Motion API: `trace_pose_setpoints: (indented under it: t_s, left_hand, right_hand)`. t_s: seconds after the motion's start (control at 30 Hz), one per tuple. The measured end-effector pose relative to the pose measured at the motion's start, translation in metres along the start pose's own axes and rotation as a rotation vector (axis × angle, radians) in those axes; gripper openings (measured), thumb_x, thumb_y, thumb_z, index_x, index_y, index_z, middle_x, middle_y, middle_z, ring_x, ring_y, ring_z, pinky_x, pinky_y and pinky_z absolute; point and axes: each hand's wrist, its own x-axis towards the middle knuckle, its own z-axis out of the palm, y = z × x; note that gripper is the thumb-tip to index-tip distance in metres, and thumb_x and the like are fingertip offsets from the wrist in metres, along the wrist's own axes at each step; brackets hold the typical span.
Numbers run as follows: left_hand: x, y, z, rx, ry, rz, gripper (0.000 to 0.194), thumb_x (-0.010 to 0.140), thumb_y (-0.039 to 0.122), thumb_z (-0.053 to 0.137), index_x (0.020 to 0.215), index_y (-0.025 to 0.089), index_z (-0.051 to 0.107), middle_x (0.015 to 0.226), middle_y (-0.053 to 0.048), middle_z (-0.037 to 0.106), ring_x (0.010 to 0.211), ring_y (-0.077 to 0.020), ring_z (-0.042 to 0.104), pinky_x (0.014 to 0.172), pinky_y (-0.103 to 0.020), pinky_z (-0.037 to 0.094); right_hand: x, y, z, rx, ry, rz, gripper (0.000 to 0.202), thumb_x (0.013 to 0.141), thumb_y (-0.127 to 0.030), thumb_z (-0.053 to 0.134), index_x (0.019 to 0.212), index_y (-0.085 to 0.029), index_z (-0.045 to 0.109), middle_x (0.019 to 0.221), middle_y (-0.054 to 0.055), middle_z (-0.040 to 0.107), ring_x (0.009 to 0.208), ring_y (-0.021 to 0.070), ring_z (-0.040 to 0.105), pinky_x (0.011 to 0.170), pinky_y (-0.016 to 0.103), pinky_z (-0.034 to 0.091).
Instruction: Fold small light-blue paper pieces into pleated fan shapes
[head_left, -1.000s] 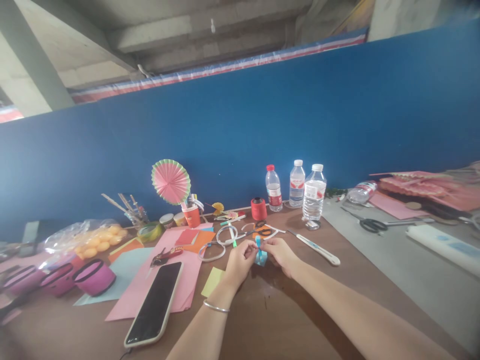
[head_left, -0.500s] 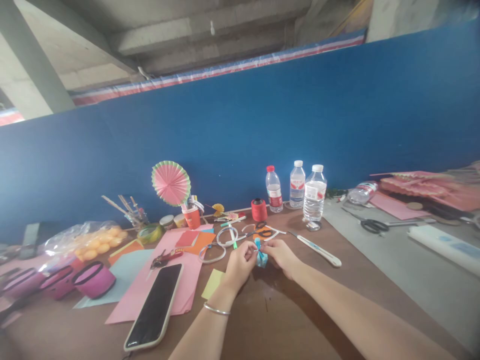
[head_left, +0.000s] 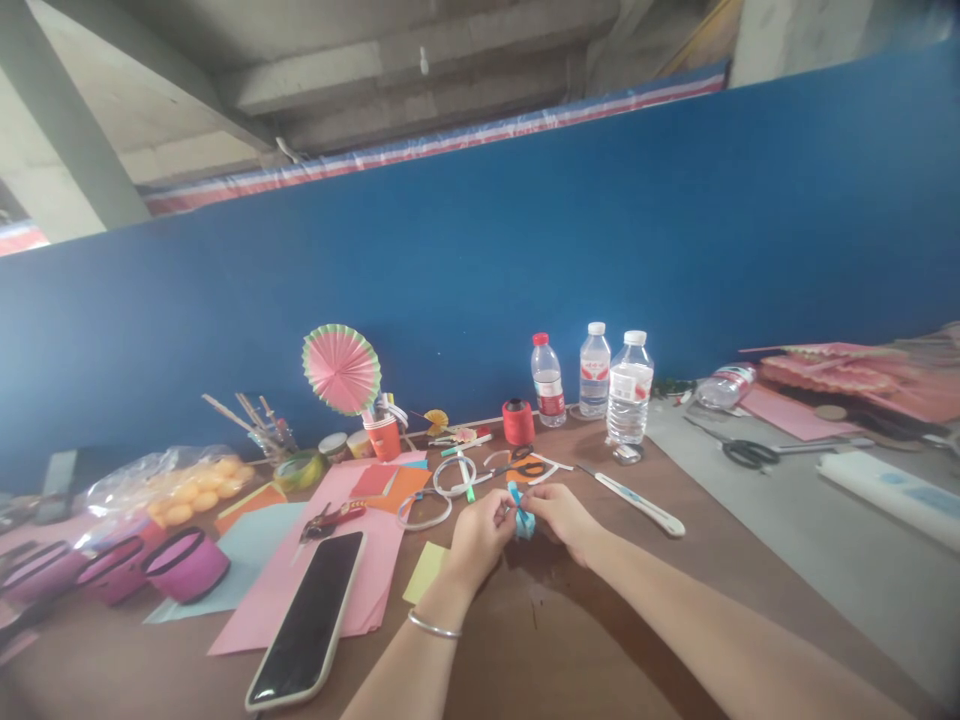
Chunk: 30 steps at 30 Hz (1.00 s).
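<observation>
Between my two hands is a small light-blue folded paper piece (head_left: 524, 524), narrow at its top and wider below, held just above the brown table (head_left: 495, 640). My left hand (head_left: 484, 530), with a silver bangle at the wrist, pinches it from the left. From the right, my right hand (head_left: 562, 518) grips its upper part between thumb and fingers. The fingertips hide part of the paper. Behind the hands lie dark-handled scissors (head_left: 529, 469) on an orange paper scrap. A white utility knife (head_left: 641, 505) rests right of my right hand.
A phone (head_left: 307, 620) lies on pink paper (head_left: 240, 630) at left, near purple cups (head_left: 187, 565). At the back stand a red thread spool (head_left: 517, 424), water bottles (head_left: 630, 395) and a pink paper fan (head_left: 341, 368) in an orange cup. More scissors (head_left: 750, 455) lie at right.
Both hands stay closed on the light-blue paper, with only slight finger shifts. The whole view has moved very little; the surrounding things lie as before.
</observation>
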Motion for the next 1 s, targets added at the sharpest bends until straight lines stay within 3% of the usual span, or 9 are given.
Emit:
trace_pose_setpoints:
  t_s: [0.43,1.0]
  left_hand:
    - [0.0009,-0.0026,0.0005,0.093,0.049,0.009,0.012,0.077,0.026,0.041,0.075,0.018,0.049,0.056,0.004,0.044,0.052,-0.0075,0.039,0.05,-0.016,0.028]
    - [0.004,-0.0085,0.0015,-0.05,0.019,-0.009,0.011,0.077,0.027,0.041,0.074,0.018,0.047,0.053,0.005,0.038,0.049,-0.0067,0.034,0.049,-0.016,0.026]
  right_hand:
    - [0.0024,0.0033,-0.0037,0.165,-0.063,0.038,0.023,0.065,-0.032,0.052,0.061,-0.016,0.035,0.045,-0.008,0.019,0.036,0.0021,0.013,0.034,0.016,0.005]
    - [0.0073,0.0083,-0.0079,0.129,-0.11,-0.003,0.022,0.067,-0.034,0.058,0.07,-0.014,0.05,0.039,-0.009,0.021,0.033,0.0022,0.014,0.033,0.017,0.006]
